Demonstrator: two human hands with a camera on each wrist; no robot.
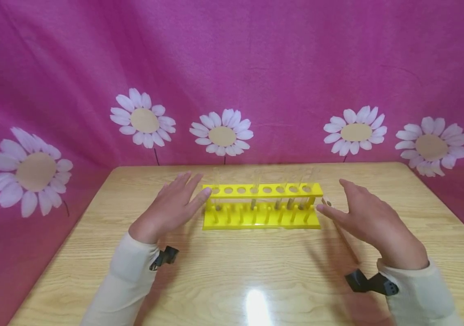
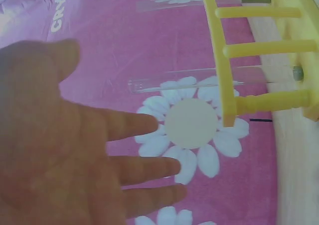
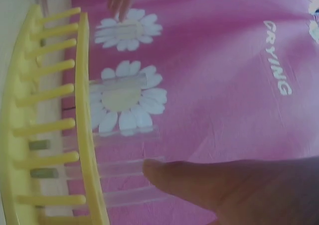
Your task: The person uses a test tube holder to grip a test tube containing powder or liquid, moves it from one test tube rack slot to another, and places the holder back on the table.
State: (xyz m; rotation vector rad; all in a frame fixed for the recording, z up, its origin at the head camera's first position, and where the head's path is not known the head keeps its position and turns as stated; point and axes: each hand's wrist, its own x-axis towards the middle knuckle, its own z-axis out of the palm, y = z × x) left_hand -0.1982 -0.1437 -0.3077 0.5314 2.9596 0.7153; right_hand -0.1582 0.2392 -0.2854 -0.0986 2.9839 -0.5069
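Yellow rack (image 1: 261, 222) has a few clear tubes (image 1: 255, 178) in it, left hand (image 1: 171, 206) pretty much at its left end, right hand (image 1: 372, 222) near its right, thin stick (image 1: 347, 241) lying right of it too, pinkish daisy curtain (image 1: 281, 68) behind.

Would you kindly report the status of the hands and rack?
Left hand and right hand empty, flanking rack. Rack upright, holding tubes. Stick beside rack, near right hand.
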